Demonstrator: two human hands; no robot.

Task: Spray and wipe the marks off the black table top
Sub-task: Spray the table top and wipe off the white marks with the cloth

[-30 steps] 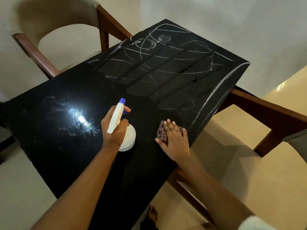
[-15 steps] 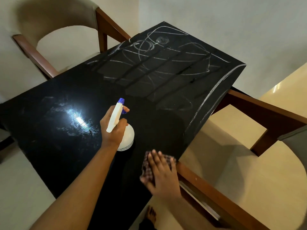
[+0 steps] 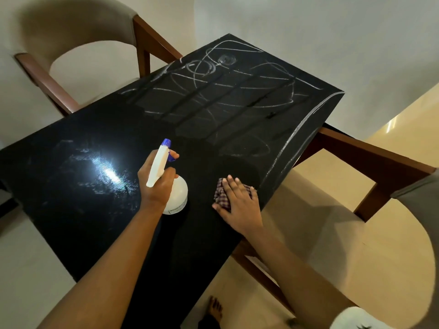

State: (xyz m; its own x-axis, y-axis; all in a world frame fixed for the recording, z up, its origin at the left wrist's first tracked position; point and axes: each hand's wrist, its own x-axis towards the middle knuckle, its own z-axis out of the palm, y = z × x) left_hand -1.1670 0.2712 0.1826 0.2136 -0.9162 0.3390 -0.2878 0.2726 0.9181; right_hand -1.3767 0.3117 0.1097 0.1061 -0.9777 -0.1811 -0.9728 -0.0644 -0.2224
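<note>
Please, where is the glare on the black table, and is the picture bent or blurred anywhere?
Head view: bright white glare lies on the table top, left of the left hand gripping the spray bottle; the wide lens curves the table's right edge; the far marks and the right hand on the cloth look sharp.

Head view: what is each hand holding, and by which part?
Left hand grips the spray bottle at its neck, forefinger on the blue trigger. Right hand presses the checked cloth flat-fingered; no grip.
</note>
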